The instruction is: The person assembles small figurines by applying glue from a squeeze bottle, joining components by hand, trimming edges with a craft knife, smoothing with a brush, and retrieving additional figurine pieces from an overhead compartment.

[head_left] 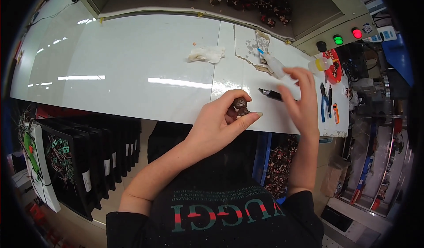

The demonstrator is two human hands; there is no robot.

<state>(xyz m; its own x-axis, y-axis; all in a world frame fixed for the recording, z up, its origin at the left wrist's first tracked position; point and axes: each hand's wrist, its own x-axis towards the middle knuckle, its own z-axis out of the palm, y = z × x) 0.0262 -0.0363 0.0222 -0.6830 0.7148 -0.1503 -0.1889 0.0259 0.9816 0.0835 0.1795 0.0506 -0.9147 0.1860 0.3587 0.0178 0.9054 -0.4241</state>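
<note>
My left hand (223, 118) is closed around a small dark brown figurine (240, 104) with a rounded top, held over the table's near edge. Its lower part is partly hidden by my fingers. To the right, my right hand (302, 100) is raised over the table, slightly blurred, with thumb and fingers apart and nothing between them. Its fingertips overlap the base of a clear squeeze bottle (275, 65) with a blue tip; whether they touch it I cannot tell. A black-handled craft knife (271, 93) lies just left of my right thumb.
A crumpled white tissue (206, 54) and a stained board (247, 45) lie farther back. Right of my hand are blue-handled pliers (323, 102), an orange cutter (336, 113), a yellow-banded bottle (320, 64) and a red dish (335, 71). An open-fronted machine (304, 9) holds many small brown pieces.
</note>
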